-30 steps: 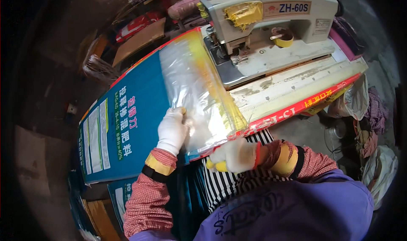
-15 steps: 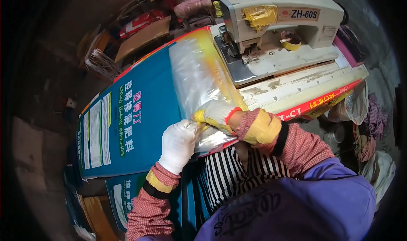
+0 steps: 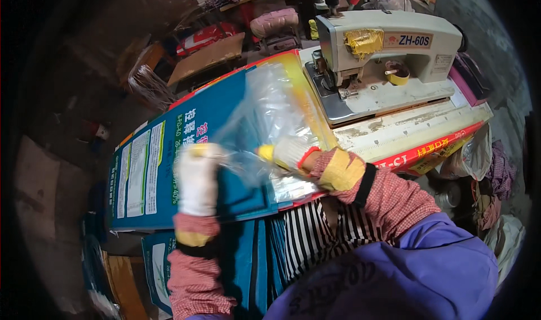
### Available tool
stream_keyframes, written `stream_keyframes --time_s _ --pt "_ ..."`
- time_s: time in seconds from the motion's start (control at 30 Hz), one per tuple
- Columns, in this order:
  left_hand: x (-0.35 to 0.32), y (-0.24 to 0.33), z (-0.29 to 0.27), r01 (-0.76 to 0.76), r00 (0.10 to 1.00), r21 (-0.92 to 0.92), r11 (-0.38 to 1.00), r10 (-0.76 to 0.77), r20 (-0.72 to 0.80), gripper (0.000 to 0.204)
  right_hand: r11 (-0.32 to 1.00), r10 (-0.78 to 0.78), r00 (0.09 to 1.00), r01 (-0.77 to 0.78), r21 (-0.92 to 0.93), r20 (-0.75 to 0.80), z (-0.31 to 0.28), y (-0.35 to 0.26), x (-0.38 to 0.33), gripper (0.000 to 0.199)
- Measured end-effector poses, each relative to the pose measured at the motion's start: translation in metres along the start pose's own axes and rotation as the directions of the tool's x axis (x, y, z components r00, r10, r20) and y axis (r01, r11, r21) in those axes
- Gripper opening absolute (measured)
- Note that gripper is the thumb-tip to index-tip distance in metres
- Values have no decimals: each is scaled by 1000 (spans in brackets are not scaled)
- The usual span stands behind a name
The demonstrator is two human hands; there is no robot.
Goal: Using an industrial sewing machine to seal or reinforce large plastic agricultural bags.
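Note:
A flat blue woven sack [image 3: 236,201] with printed panels lies on the table before me. From its right end a clear plastic liner [image 3: 282,117] spreads out, wrinkled and shiny. My left hand [image 3: 198,179], in a white glove with yellow at the fingers, is smeared by motion over the sack; a stretch of the liner runs up to its fingers, closed on it. My right hand [image 3: 290,152], gloved with yellow-wrapped fingertips, is closed on the liner near the sack's right end. Its exact grip is partly hidden.
A white sewing machine [image 3: 389,55] stands at the back right, a yellow tape roll [image 3: 398,73] on its bed. More blue sacks [image 3: 239,258] hang at the near edge by my striped apron [image 3: 307,232]. Behind are a wooden board [image 3: 208,58] and a padded pink seat [image 3: 274,23].
My left hand has moved left, away from my right hand, drawing part of the clear liner across the sack. My right hand has stayed near the liner. The whole view has shifted slightly.

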State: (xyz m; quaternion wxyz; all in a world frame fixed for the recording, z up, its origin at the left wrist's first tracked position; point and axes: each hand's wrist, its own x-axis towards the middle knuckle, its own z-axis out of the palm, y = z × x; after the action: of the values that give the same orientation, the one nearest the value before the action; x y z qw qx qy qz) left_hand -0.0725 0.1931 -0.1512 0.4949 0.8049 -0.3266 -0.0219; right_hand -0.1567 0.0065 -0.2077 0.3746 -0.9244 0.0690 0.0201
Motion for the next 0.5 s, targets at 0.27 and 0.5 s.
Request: stream_keyframes --time_s 0.27,0.5 --pt "-23 32 -19 27 999 -261 965 -36 -30 11 908 -372 806 212 -362 -461 -8 -26 13 24" --pt "-94 42 -29 111 935 32 993 -115 335 10 924 -195 952 98 -370 -236 3 -16 111 35"
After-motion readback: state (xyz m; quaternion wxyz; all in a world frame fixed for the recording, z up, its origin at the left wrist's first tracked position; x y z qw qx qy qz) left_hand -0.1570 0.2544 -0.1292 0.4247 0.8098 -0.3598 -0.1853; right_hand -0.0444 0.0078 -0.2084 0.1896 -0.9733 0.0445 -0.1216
